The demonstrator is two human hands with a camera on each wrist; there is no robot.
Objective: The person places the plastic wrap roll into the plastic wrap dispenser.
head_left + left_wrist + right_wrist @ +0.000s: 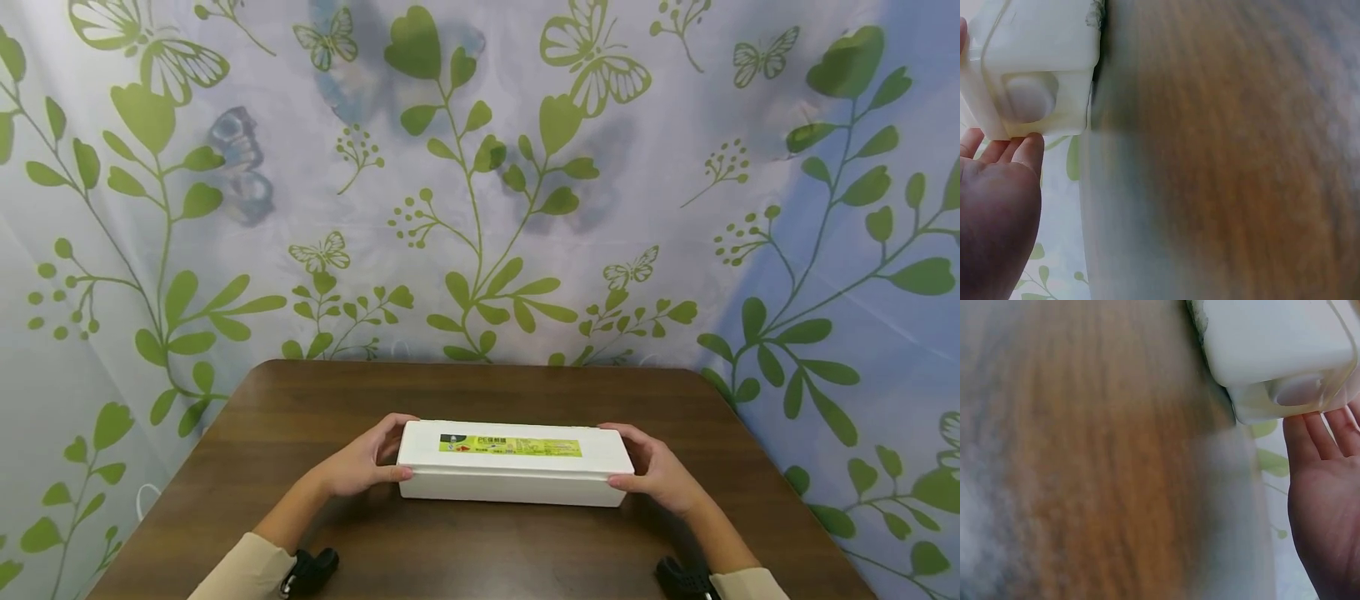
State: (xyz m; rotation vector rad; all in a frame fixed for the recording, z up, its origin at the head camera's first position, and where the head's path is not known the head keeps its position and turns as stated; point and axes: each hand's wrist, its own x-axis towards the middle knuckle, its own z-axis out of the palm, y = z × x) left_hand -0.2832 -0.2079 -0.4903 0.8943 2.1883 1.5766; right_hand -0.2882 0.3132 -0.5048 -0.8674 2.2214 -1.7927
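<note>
A long white cling film box (pixel 517 487) lies crosswise in front of me in the head view, its lid down. A green and yellow label (pixel 510 446) runs along the lid. My left hand (pixel 360 462) grips the box's left end, thumb at the front and fingers at the back. At the right end, my right hand (pixel 666 473) holds it the same way. Both wrist views show a recessed end of the box, with a round shape (pixel 1032 98) in the left one and a similar round shape (pixel 1297 389) in the right.
The brown wooden table (pixel 480 550) extends around the box on all sides. Behind it hangs a pale curtain (pixel 495 250) with green leaves and butterflies. Dark straps (pixel 311 571) sit at both wrists, below beige sleeves (pixel 247 571).
</note>
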